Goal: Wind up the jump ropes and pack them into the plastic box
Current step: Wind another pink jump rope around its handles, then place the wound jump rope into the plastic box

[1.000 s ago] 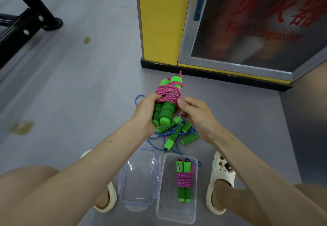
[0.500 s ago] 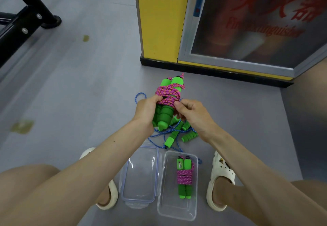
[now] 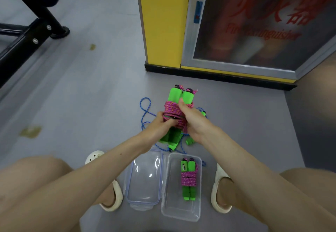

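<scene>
R hand (image 3: 192, 122) has slid up onto the wraps; L hand (image 3: 161, 125) pinches the lower coils. Both grip the pink jump rope (image 3: 173, 111), 12 o'clock of the plastic box (image 3: 181, 215). Winding prob. done, pack next.

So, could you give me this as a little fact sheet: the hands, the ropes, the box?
Held bundle: pink jump rope wound round two green handles, off the floor
Left hand: grips its lower left side
Right hand: grips its right side, thumb on a green handle
Plastic box: open, on the floor, holding one wound pink jump rope
Lid: beside the box, on its left
Blue jump ropes: loose on the floor, unwound
</scene>
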